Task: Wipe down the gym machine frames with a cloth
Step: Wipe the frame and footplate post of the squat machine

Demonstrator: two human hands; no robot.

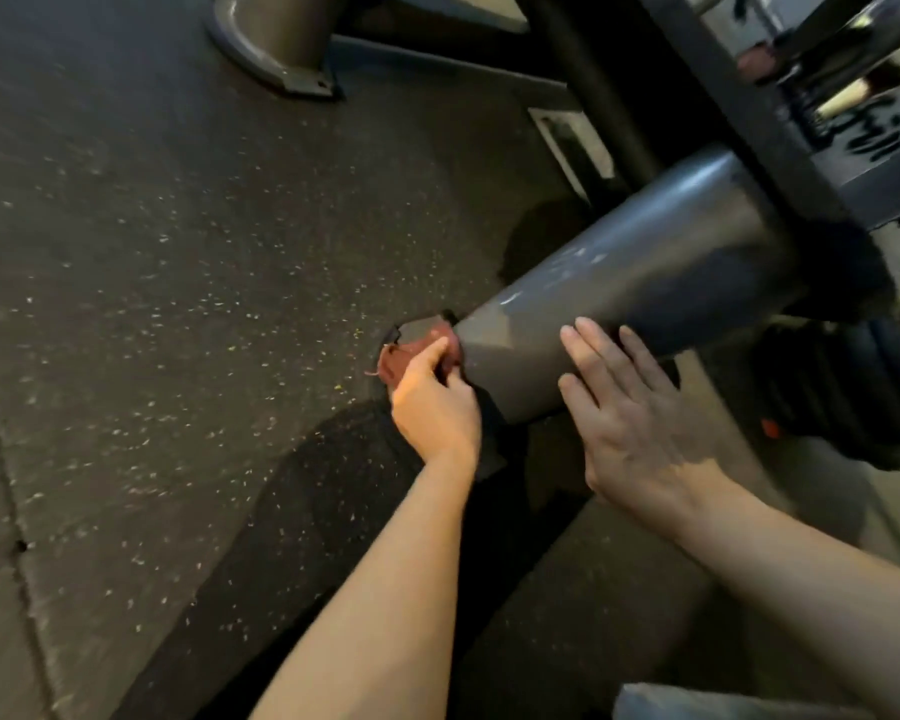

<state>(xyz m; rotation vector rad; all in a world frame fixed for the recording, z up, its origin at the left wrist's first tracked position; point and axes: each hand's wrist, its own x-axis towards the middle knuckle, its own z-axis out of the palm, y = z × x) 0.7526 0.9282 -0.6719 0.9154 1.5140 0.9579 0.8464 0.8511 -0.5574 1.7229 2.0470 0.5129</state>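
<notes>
A thick grey frame tube (619, 283) of the gym machine slants down from the upper right to its foot on the floor at centre. My left hand (435, 407) grips a small reddish-brown cloth (401, 358) and presses it against the base of the tube where it meets the floor plate (422, 328). My right hand (630, 413) lies flat on the lower side of the tube with its fingers straight, a little to the right of the cloth.
Dark speckled rubber flooring (178, 304) spreads to the left. A second grey frame foot (276, 49) stands at the top. Black machine bars (749, 106) cross the upper right, with dark parts (842, 397) beside the tube at right.
</notes>
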